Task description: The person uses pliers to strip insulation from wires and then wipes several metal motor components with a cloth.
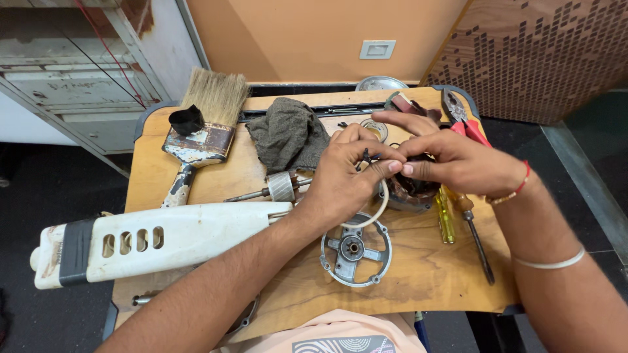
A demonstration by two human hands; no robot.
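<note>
**Copper-wound motor part under two pinching hands**

Copper-brown windings show on a dark round motor stator (411, 186) that sits on the small wooden table (425, 274), mostly hidden beneath the right hand (451, 160). Both hands meet just above it. The left hand (347, 176) has its thumb and forefinger pressed together on a thin black wire end (369, 155), and the right hand's thumb and forefinger pinch close against them, fingertips touching; the right index finger above is stretched out straight. A white insulated wire (381, 208) loops down from under the left hand and curves over the table towards the stator.

Just below the hands lies a round grey metal end cover with four spokes and a centre bearing (354, 249). To the right of it, a yellow-handled screwdriver (445, 219) and a brown-handled screwdriver (474, 232) lie side by side, nearly touching. Red-handled pliers (463, 117) rest at the far right corner. Left of the hands, a small steel-shafted rotor (278, 187) lies beside a crumpled grey-green cloth (288, 134). Farther left sits a wide, worn paintbrush with pale bristles (204, 127), with a black lump of tape (186, 120) on it. A long white plastic housing with slotted vents (150, 243) stretches across the near left edge.
</note>
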